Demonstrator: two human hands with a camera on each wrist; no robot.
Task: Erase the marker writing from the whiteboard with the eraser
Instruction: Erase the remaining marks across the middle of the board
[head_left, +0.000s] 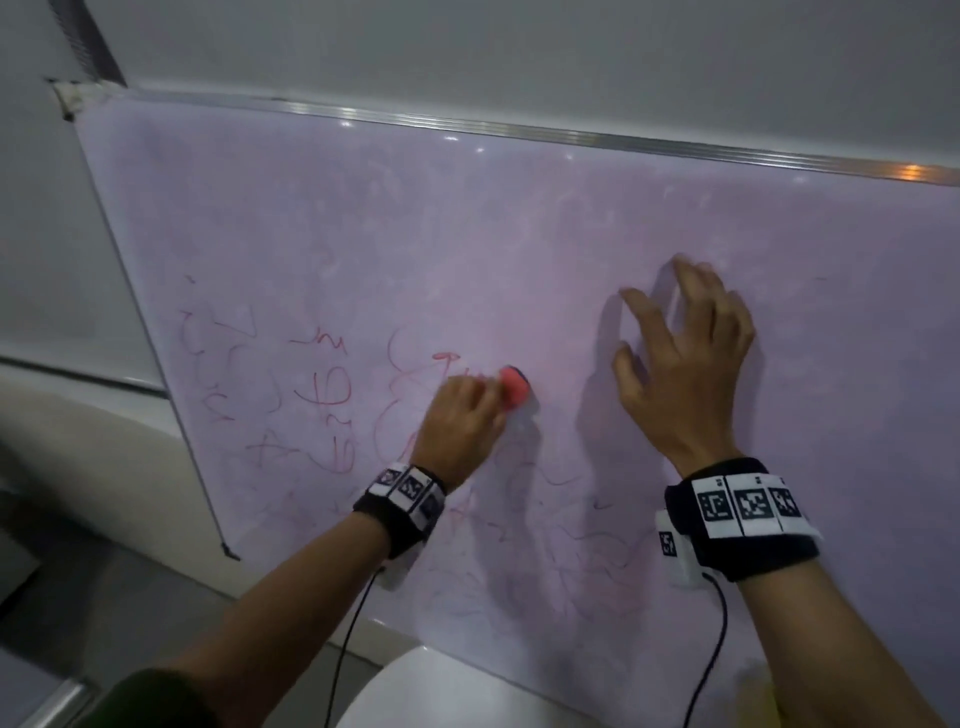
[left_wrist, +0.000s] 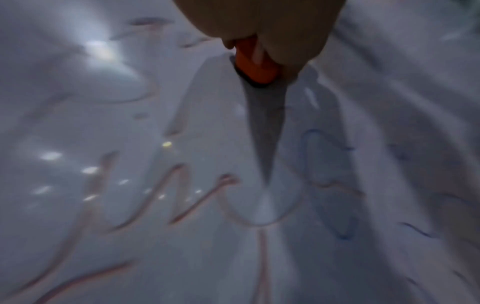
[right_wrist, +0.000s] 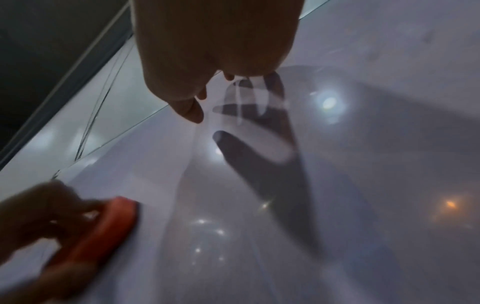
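Here we see the whiteboard (head_left: 519, 234), the largest element, filling most of the head view, its metal frame (head_left: 467, 127) running along the upper edge and its surface tinted with pink smears. Red marker writing (head_left: 332, 389) occupies the left part of the whiteboard, with fainter strokes lower on it; the left wrist view also shows blurred red and blue strokes (left_wrist: 324, 181) on the same surface. Toward the right of the whiteboard we find the right hand (head_left: 680, 364), fingers spread wide and holding nothing; its fingertips (head_left: 680, 265) lie close to the whiteboard (actual contact cannot be confirmed), and it casts a splayed shadow (right_wrist: 259, 148) there. Near the whiteboard's middle, at the right edge of the red writing, the left hand (head_left: 460, 421) grips the eraser (head_left: 514, 395), fingers curled round it. The eraser, red-orange with a dark underside (left_wrist: 255, 71), lies against the whiteboard. Each wrist carries a black band with printed markers (head_left: 743, 506).
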